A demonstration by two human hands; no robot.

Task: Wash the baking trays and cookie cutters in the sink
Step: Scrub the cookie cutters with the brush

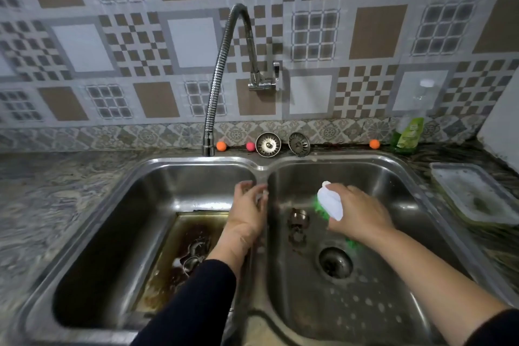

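Dark sleeves framed the lower edge of the view, both forearms extended over a double-bowl stainless sink (261,168). The right hand (362,212) was curled around the white handle of a scrubbing brush (331,203), green bristles facing down over the right bowl. The left hand (248,209) hovered over the divider with fingers loosely spread; whether it pinched a small item could not be told because of blur. One baking tray (168,255) lay flat on the floor of the left bowl, rectangular, thin metal, heavily browned with burnt residue. Judged rigid, light and slippery when wet, it was best gripped at a raised rim. Cookie cutters (193,254) rested on that tray, and further small metal pieces (297,225) sat in the right bowl near the drain (335,262). These appeared thin-walled, light and sharp-edged, so a pinch across the outer band was advised. A flexible ribbed faucet (222,64) arched above the sink. On the surface (56,191) behind stood two strainers (268,144), a detergent bottle (410,132) and a clear plastic container (477,194).
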